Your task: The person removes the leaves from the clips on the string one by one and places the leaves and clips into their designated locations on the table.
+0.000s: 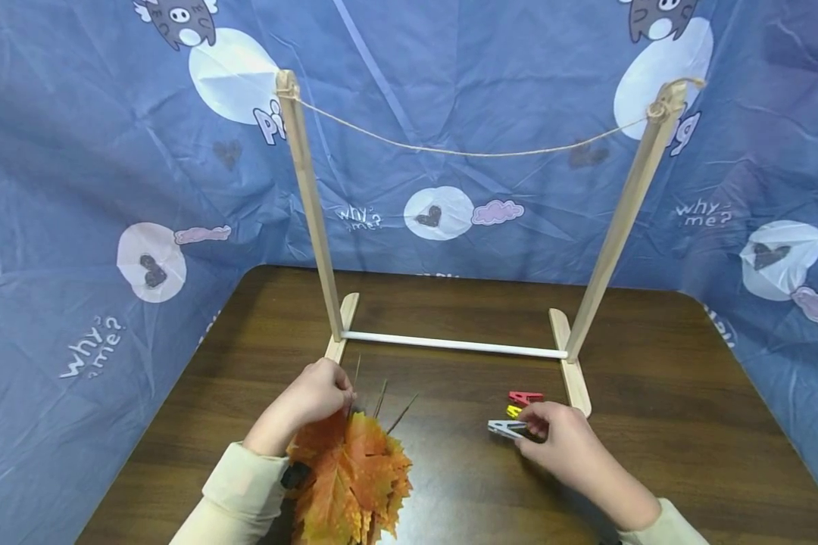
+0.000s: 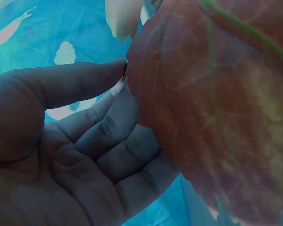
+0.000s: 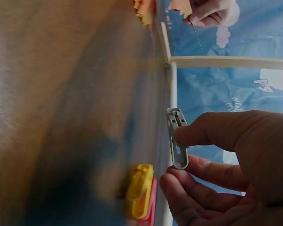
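My left hand pinches an orange maple leaf near its stem end, between thumb and fingertips. That leaf hangs over a bunch of orange and yellow artificial leaves on the table, whose thin stems point away from me. On the right, my right hand pinches a grey clothespin between thumb and fingers, just above the tabletop. A yellow clothespin and a red clothespin lie close beyond it. In the left wrist view the leaf hides the fingertips.
A wooden frame stands at the back, with a left post, a right post and a white bottom rod. A slack string spans the post tops. Blue printed cloth surrounds the brown table.
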Demonstrator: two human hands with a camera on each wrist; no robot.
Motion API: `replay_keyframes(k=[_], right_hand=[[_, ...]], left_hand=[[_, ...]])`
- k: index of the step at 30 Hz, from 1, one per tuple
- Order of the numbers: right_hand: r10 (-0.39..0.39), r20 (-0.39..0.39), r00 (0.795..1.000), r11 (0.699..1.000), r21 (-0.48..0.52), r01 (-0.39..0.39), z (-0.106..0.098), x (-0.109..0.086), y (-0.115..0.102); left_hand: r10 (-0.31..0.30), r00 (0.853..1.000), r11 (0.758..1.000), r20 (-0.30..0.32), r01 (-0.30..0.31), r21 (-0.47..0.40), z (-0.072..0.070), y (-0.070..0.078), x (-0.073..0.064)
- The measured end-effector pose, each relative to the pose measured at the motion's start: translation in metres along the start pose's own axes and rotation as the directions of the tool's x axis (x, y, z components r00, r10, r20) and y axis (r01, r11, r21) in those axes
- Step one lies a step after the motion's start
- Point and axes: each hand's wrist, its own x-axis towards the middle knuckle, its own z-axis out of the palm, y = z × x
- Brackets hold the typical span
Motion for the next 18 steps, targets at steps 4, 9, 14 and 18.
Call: replay_keyframes(k=[4,9,14,18], right_hand=[[-0.002,0.009,1.000,0.999,-0.050,0.003,0.007,-0.002,0.003],[-0.024,0.002,1.000,0.996,-0.085,0.024,0.013,-0.007,0.007],[-0.006,0.015,1.000,0.995,-0.103,0.008,0.017,-0.010,0.008],[0.015,0.029,0.999,0.992,-0.126,-0.011,0.019,-0.010,0.008]], left_hand=[[-0.033,0.999,0.999,0.008,0.033,0.012,0.006,-0.003,0.002],[-0.040,0.999,0.999,0.019,0.040,0.037,0.010,-0.007,0.004],[-0.056,0.998,0.998,0.032,0.054,0.045,0.015,-0.010,0.006],[-0.068,0.997,0.997,0.039,0.066,0.047,0.021,-0.013,0.007]])
